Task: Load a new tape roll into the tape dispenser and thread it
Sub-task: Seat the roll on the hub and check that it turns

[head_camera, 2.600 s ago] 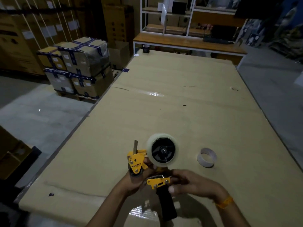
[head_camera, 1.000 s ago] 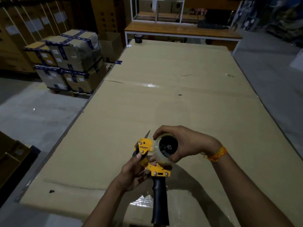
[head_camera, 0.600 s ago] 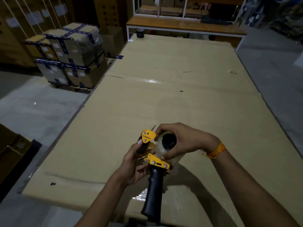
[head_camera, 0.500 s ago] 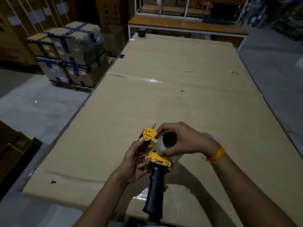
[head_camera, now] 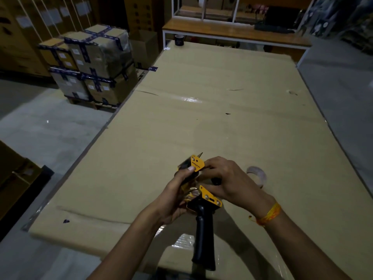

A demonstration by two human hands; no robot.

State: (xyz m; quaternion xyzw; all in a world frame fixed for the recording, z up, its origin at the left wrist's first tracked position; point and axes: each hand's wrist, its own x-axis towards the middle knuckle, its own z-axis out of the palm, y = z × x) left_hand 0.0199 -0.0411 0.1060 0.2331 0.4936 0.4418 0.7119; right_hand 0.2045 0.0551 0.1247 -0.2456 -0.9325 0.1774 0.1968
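Note:
A yellow tape dispenser [head_camera: 210,198] with a long black handle is held above the near edge of the cardboard-covered table [head_camera: 222,122], handle pointing toward me. My left hand [head_camera: 177,190] grips its front, thumb on the yellow blade guard. My right hand [head_camera: 228,178] lies over the tape roll mounted on the hub and hides nearly all of it; its fingertips reach toward the blade guard. An empty tape core [head_camera: 256,174] lies on the table just right of my right hand.
Taped cartons [head_camera: 90,63] are stacked on a pallet left of the table. A dark tape roll [head_camera: 179,39] sits at the far left corner. A wooden bench and shelving [head_camera: 232,31] stand beyond the far end.
My right hand slid from cupping the roll's top to covering it, fingers now by the blade guard. The dispenser tilted slightly and the empty core came back into view.

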